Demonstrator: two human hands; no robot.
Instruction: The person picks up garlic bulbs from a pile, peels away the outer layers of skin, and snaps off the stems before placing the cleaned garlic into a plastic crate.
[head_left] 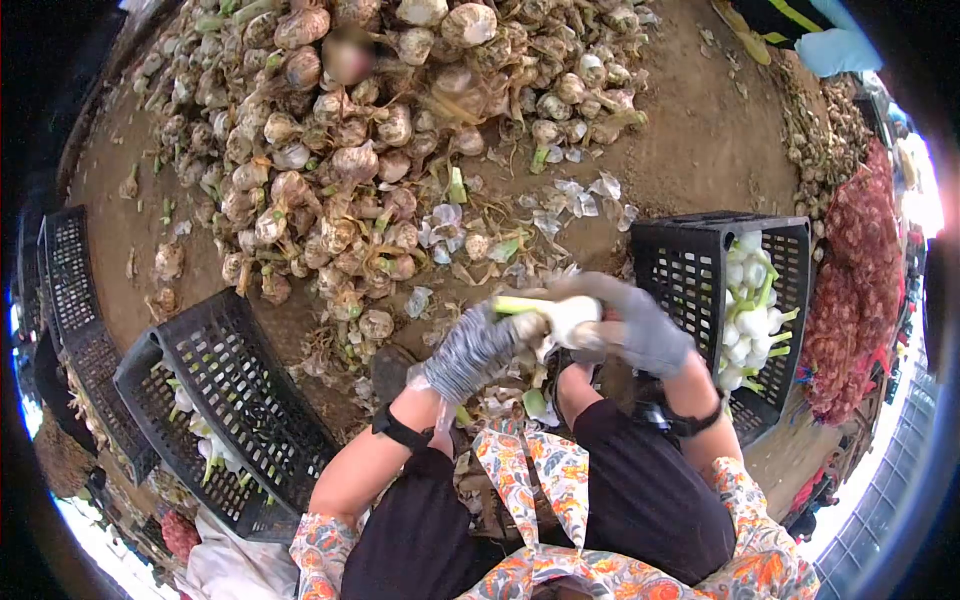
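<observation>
My left hand, in a grey knitted glove, is closed around the stem side of a peeled white garlic bulb. Its pale green stem sticks out to the left, over that glove. On the bulb's other side, my right hand, gloved too and somewhat smeared by motion, has its fingers closed against it. Both hands are above my knees. Beneath them lie papery skins and cut stem pieces. In front spreads a large heap of unpeeled garlic with dirty skins and dry leaves.
A black crate of cleaned garlic stands close on the right. At the left, another black crate leans tilted, some white bulbs inside. Red mesh sacks line the far right. Loose skins litter the dirt floor.
</observation>
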